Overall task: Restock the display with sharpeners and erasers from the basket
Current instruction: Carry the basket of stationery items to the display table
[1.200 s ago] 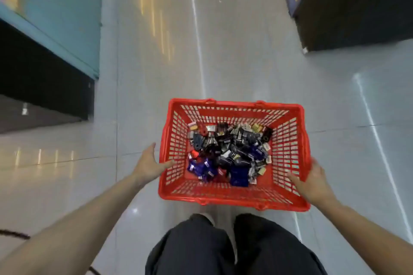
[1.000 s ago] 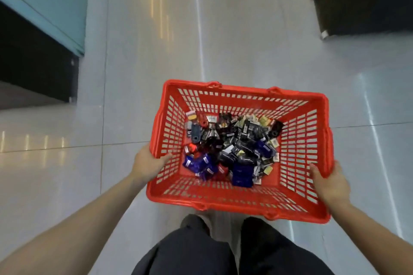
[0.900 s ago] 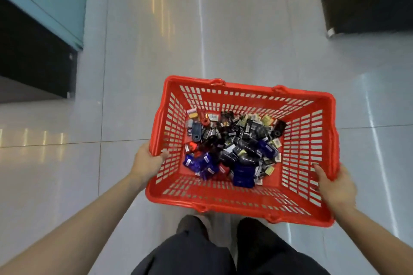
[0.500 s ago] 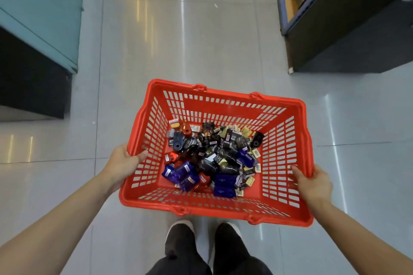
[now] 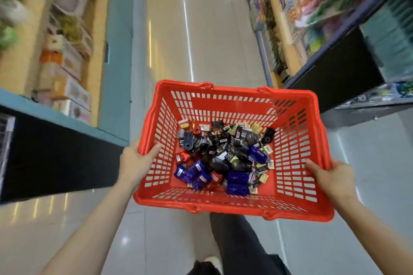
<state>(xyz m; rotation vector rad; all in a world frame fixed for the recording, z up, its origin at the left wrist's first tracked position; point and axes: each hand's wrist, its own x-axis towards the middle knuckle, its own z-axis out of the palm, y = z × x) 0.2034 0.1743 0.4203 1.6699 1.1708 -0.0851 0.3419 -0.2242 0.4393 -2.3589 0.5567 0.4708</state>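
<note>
A red plastic basket (image 5: 237, 100) hangs in front of me above the shop floor, carried by both hands. My left hand (image 5: 135, 163) grips its left rim, thumb hooked over the edge. My right hand (image 5: 333, 177) grips the right rim the same way. On the basket's bottom lies a heap of small sharpeners and erasers (image 5: 223, 158), mostly black, blue and red, several with barcode stickers.
A glossy tiled aisle (image 5: 201, 40) runs ahead. A teal shelf unit (image 5: 67, 56) with boxed goods lines the left. Blue-edged shelves (image 5: 312, 18) of colourful stationery line the right, with a dark counter end (image 5: 339, 73) close to the basket. My dark trouser leg (image 5: 237, 241) steps forward below.
The view has tilted up from the floor to the aisle, bringing stocked shelves on both sides into sight. The basket stays in both hands, and one leg has stepped forward.
</note>
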